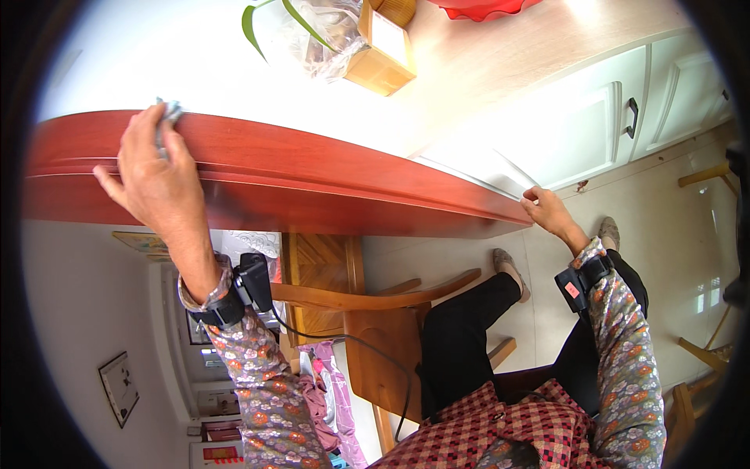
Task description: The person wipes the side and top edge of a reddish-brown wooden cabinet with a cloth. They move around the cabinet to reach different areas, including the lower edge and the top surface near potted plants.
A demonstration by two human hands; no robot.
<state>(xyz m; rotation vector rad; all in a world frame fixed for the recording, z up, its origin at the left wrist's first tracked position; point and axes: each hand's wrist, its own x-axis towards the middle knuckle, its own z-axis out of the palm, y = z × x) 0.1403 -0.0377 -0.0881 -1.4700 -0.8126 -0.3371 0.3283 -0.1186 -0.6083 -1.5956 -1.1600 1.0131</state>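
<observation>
My left hand (157, 170) grips a crumpled light grey-blue cloth (170, 111) against the edge of a glossy red wooden door frame (304, 158). Most of the cloth is hidden behind the fingers, and the little finger sticks out to the side. At the far end of the same frame is my right hand (549, 212), its fingers curled close to the wood. Whether it touches the frame or holds anything small cannot be made out. Both wrists carry black strapped devices, the left one (253, 282) with a cable.
White cabinet doors (592, 123) with black handles run beneath a pale countertop (469, 53). On it are a cardboard box (384, 55), a plastic bag (319, 35) and a red scalloped dish (486, 7). A wooden chair (381, 352) stands close beside my legs, on a tiled floor (633, 199).
</observation>
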